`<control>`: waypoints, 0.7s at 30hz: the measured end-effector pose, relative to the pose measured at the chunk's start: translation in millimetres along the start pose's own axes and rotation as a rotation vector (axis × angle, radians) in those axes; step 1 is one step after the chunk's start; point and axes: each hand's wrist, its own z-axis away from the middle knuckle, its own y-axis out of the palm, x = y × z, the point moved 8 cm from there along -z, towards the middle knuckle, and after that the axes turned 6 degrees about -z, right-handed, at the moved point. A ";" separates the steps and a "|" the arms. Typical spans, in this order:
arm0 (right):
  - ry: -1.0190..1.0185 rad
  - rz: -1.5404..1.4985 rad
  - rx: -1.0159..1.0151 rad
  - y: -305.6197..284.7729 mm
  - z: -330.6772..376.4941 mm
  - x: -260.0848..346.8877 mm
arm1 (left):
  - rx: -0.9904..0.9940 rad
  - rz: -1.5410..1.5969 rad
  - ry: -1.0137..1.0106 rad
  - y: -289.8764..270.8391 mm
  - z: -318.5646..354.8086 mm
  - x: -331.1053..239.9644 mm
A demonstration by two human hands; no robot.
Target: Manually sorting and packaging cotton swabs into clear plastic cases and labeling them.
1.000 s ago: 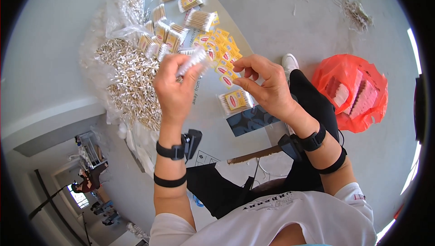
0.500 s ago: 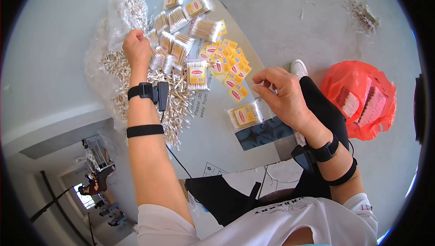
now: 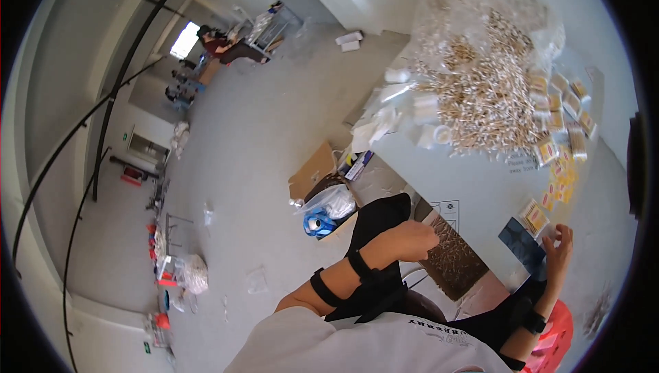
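My left hand [image 3: 415, 241] is closed in a fist over the table's near edge, beside my thigh; its fingers curl inward, and what they hold, if anything, is hidden. My right hand [image 3: 559, 253] has bent fingers, thumb and forefinger apart, next to a clear pack of cotton swabs [image 3: 533, 217] with a yellow label. A dark blue sheet [image 3: 522, 244] lies by that pack. Farther off, a large heap of loose cotton swabs [image 3: 480, 95] spreads from a clear plastic bag [image 3: 449, 2]. Filled swab packs [image 3: 547, 151] and scattered yellow label cards [image 3: 563, 179] sit right of the heap.
White rolls and plastic wrap [image 3: 384, 122] lie at the table's left end. A cardboard box [image 3: 309, 174] on the floor holds a blue-and-white item. A red bag [image 3: 555, 338] is at lower right. Far off, a person [image 3: 220, 47] sits near a rack.
The view has swung left, bringing the room into sight. My left hand has left the swab heap and drawn back to the table's near edge. My right hand stays near the single pack.
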 end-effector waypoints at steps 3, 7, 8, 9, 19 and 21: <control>-0.051 -0.005 0.011 -1.9 18.4 9.1 | -0.091 0.065 -0.224 50.8 82.9 33.2; -0.107 0.006 0.164 -10.3 49.2 11.5 | -0.041 0.157 -0.446 110.4 146.9 62.5; -0.131 0.008 0.163 -11.6 58.3 15.5 | -0.063 0.161 -0.454 122.6 154.4 66.5; -0.125 0.038 0.137 -12.8 65.7 20.9 | -0.163 0.157 -0.411 125.5 157.9 67.3; -0.338 0.339 0.232 17.6 96.7 115.2 | -0.832 0.308 -0.368 90.1 197.2 68.8; -0.249 0.207 0.341 26.5 105.3 122.5 | -0.859 0.384 -0.379 101.6 209.6 76.7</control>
